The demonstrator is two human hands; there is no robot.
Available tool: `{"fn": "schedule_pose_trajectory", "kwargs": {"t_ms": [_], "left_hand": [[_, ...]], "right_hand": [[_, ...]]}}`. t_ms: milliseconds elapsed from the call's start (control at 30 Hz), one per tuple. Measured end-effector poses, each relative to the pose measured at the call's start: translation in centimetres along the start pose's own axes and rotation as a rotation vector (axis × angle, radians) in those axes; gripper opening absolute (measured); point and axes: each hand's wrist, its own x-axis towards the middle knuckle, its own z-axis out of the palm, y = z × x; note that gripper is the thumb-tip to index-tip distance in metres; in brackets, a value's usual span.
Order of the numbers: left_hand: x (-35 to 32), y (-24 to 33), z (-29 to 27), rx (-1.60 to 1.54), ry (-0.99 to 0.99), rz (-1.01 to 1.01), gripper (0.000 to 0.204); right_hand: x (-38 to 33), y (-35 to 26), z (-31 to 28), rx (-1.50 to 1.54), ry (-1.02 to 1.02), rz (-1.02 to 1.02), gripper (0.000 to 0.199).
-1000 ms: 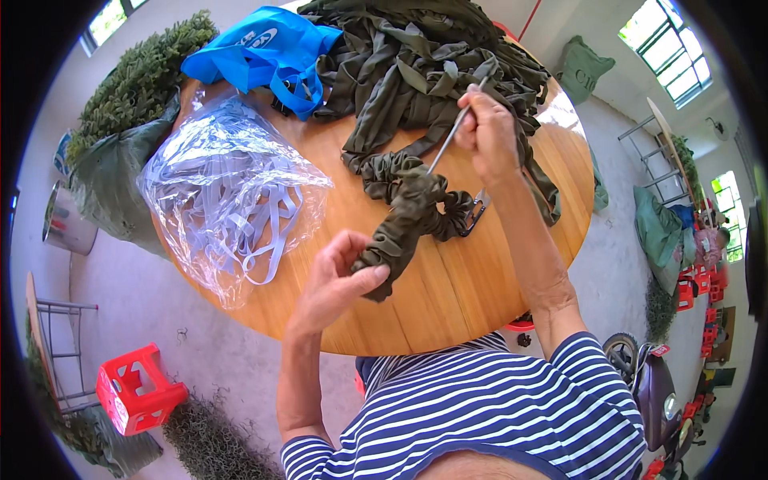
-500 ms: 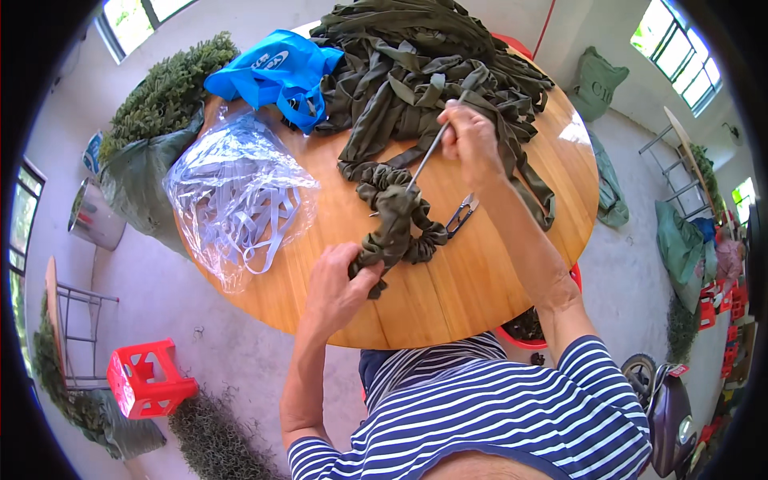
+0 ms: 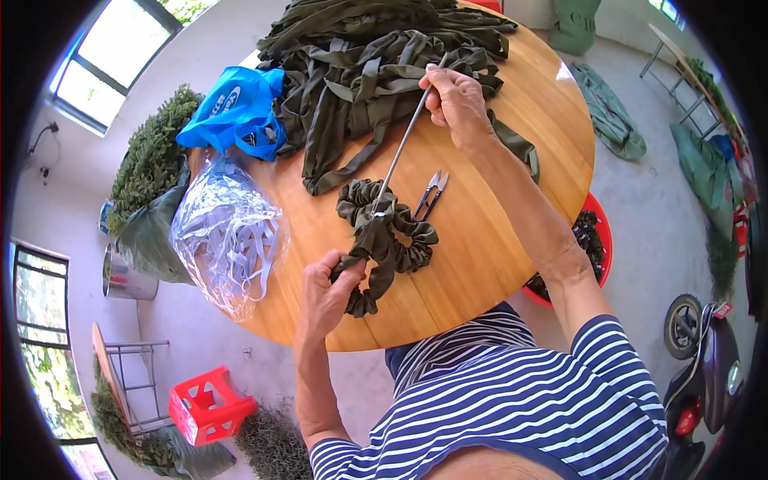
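Head view: right hand [image 3: 454, 98] raised, gripping metal rod [image 3: 402, 142].

Both hands are closed in a pinch: the left hand [image 3: 324, 292] near the body, the right hand [image 3: 454, 98] stretched far forward.

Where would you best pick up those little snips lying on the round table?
Probably at the joined end of the small snips, the lower end nearest the ruffled olive fabric tube. The two blades splay apart at the far end, so coming from above and pinching across the closed lower part keeps fingers off the points. They lie flat on bare wood of the table, clear of both hands.
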Motion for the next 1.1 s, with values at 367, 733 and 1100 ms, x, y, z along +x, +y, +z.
{"fn": "schedule_pose_trajectory", "kwargs": {"t_ms": [367,733,1100], "left_hand": [[2.0,1.1,1.5,0.013,-0.004,0.013,0.017],[2.3,-0.4,-0.2,-0.584,-0.144,-0.22,0.013],[3.1,-1.7,-0.4,-0.767,-0.217,-0.267,0.016]], "right_hand": [[1.3,-1.1,0.6,-0.012,0.032,-0.05,0.028],[0.6,2.5,2.4,0.024,-0.132,0.088,0.029],[-0.3,2.2,4.5,-0.388,-0.555,0.273,0.047]]}}
